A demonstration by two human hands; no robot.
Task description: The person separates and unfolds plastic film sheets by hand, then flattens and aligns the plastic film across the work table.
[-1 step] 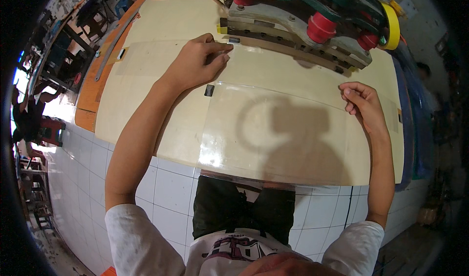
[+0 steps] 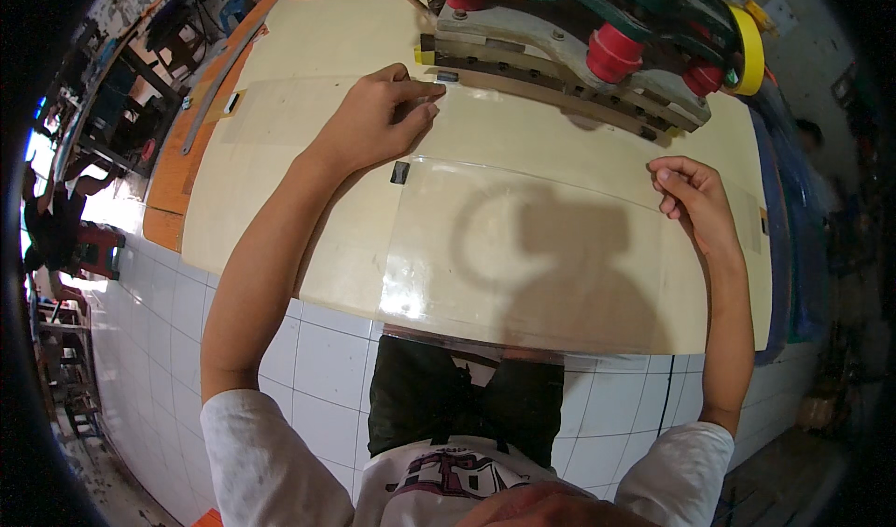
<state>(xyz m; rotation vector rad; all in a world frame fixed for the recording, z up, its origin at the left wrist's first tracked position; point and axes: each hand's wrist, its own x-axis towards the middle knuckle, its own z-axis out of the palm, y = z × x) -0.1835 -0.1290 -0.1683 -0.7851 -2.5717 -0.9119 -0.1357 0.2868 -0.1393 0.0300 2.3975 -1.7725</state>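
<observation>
A clear plastic sheet [image 2: 439,247] lies on the cream-coloured work board [image 2: 327,256] and hangs slightly over its near edge. My left hand [image 2: 397,112] rests at the upper left of this sheet, index finger and thumb stretched out and apart. That fingertip reaches a small dark block [image 2: 448,77] beside the long metal bar [image 2: 551,93] of a machine. On the right, my right hand [image 2: 689,191] hovers or rests near the sheet's far right corner, thumb pressed to curled fingers. Whatever they pinch, if anything, cannot be made out. A black marker piece [image 2: 399,172] sits at the sheet's far left corner.
Overhead at the back looms the green machine head [image 2: 653,4] with red knobs [image 2: 614,54] and a yellow ring [image 2: 747,49]. A metal ruler [image 2: 210,93] runs along the wooden table [image 2: 166,191]. Blue plastic sheeting [image 2: 793,219] hangs at the right edge.
</observation>
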